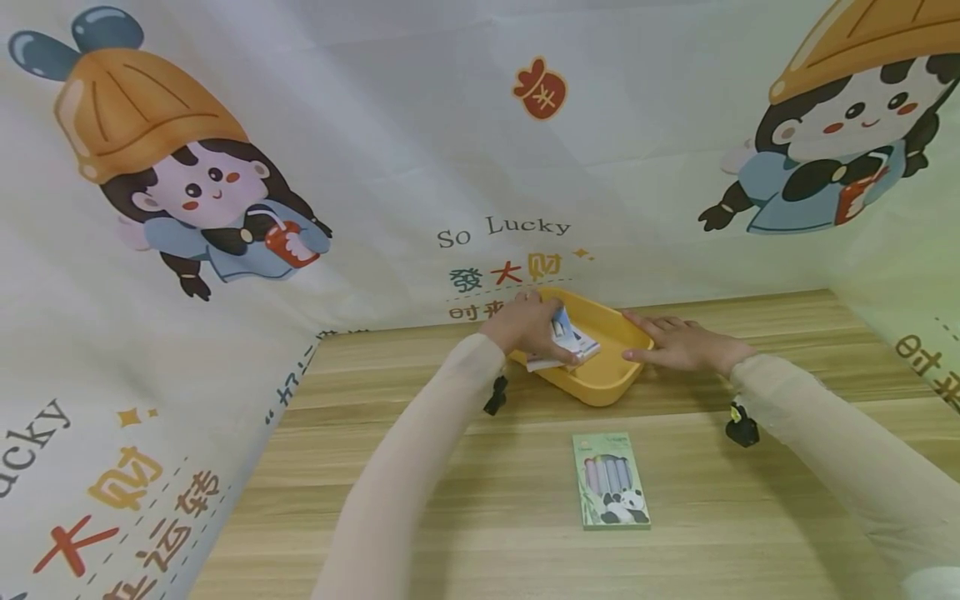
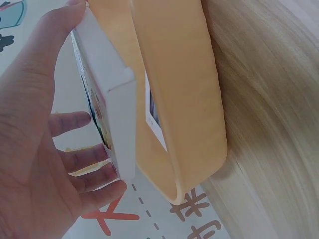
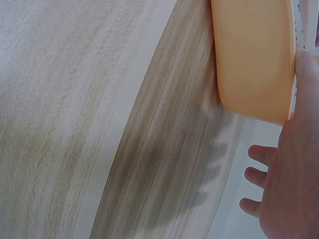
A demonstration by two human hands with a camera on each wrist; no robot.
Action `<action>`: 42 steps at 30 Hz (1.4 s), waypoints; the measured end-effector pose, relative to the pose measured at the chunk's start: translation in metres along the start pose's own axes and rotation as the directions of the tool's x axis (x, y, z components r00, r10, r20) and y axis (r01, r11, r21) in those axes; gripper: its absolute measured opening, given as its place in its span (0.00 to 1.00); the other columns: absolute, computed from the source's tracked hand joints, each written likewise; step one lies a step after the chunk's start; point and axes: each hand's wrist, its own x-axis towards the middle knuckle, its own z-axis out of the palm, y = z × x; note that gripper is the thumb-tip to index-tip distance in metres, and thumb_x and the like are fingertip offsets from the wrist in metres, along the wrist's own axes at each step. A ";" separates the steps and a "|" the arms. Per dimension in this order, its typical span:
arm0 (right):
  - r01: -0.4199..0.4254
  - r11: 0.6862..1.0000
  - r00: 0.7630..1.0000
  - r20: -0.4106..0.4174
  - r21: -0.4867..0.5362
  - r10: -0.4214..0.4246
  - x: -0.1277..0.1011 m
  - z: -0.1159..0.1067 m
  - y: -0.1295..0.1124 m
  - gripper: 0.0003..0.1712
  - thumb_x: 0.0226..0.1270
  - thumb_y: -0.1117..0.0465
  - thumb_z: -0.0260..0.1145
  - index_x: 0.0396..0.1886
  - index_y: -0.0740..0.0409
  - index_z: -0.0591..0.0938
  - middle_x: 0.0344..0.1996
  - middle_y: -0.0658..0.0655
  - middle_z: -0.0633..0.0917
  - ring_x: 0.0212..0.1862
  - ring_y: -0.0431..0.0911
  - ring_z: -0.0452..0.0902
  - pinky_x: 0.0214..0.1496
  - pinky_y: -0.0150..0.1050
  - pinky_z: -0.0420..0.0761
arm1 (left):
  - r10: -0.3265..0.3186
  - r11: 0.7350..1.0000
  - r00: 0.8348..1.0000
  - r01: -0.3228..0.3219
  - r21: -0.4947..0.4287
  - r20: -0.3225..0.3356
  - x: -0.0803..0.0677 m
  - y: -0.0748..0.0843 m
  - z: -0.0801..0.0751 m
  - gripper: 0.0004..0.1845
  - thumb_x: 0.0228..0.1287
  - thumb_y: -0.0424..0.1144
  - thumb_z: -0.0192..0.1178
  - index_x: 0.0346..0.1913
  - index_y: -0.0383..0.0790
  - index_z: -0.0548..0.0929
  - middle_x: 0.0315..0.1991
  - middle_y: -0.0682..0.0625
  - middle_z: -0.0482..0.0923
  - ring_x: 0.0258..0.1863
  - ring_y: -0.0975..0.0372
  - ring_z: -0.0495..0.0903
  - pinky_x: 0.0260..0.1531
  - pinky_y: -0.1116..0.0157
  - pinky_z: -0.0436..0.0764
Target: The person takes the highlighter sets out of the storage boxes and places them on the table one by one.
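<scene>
My left hand (image 1: 528, 323) grips a thin white box (image 2: 122, 114) with a colourful printed face, holding it tilted over the left part of a yellow plastic basin (image 1: 600, 393). In the left wrist view the thumb is at one end of this box and the fingertips lie along its printed side. Another white and blue printed item (image 1: 585, 342) lies inside the basin, partly hidden by its wall in the left wrist view. At the basin's right end, my right hand (image 1: 678, 343) rests on the rim with its fingers spread.
A green flat box (image 1: 611, 481) printed with pens and pandas lies on the wooden table (image 1: 510, 508), nearer than the basin. Behind the table hangs a white cloth backdrop (image 1: 405, 167) with cartoon figures and lettering, close to the basin's far side.
</scene>
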 end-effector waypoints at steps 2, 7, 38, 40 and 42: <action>-0.002 1.000 1.000 0.001 -0.002 0.002 0.000 0.000 0.000 0.50 0.71 0.26 0.41 0.81 0.46 0.39 0.77 0.70 0.56 0.76 0.73 0.49 0.73 0.75 0.48 | 0.001 1.000 1.000 -0.001 0.010 -0.003 -0.001 0.000 0.000 0.56 0.44 0.76 0.66 0.74 0.53 0.62 0.65 0.45 0.69 0.64 0.52 0.69 0.65 0.52 0.74; -0.002 1.000 1.000 -0.002 0.002 0.002 0.000 0.001 0.001 0.50 0.71 0.26 0.41 0.81 0.45 0.39 0.76 0.70 0.57 0.76 0.73 0.49 0.74 0.75 0.48 | 0.011 1.000 1.000 -0.011 0.024 -0.011 -0.003 0.000 0.000 0.56 0.44 0.76 0.65 0.74 0.52 0.62 0.67 0.44 0.68 0.65 0.52 0.69 0.67 0.51 0.73; -0.003 1.000 1.000 -0.004 0.011 0.004 0.001 0.002 0.001 0.50 0.70 0.26 0.41 0.81 0.44 0.39 0.77 0.70 0.55 0.76 0.73 0.47 0.74 0.75 0.46 | 0.060 0.996 0.998 -0.060 0.065 0.000 -0.034 -0.006 -0.007 0.60 0.44 0.77 0.65 0.75 0.44 0.60 0.61 0.45 0.70 0.56 0.57 0.69 0.63 0.57 0.76; -0.005 1.000 1.000 -0.003 0.010 0.005 0.001 0.002 0.001 0.50 0.70 0.26 0.41 0.81 0.45 0.39 0.77 0.70 0.55 0.76 0.73 0.47 0.74 0.75 0.46 | 0.064 0.996 0.998 -0.064 0.069 0.009 -0.037 -0.005 -0.007 0.61 0.44 0.77 0.65 0.75 0.43 0.60 0.62 0.45 0.70 0.57 0.56 0.69 0.64 0.56 0.75; -0.005 1.000 1.000 -0.005 0.008 0.005 0.001 0.002 0.001 0.50 0.70 0.26 0.41 0.81 0.45 0.39 0.77 0.70 0.55 0.76 0.73 0.48 0.73 0.75 0.46 | 0.070 0.994 0.997 -0.071 0.080 0.012 -0.039 -0.005 -0.007 0.61 0.44 0.77 0.64 0.75 0.42 0.61 0.63 0.44 0.70 0.59 0.55 0.70 0.66 0.56 0.74</action>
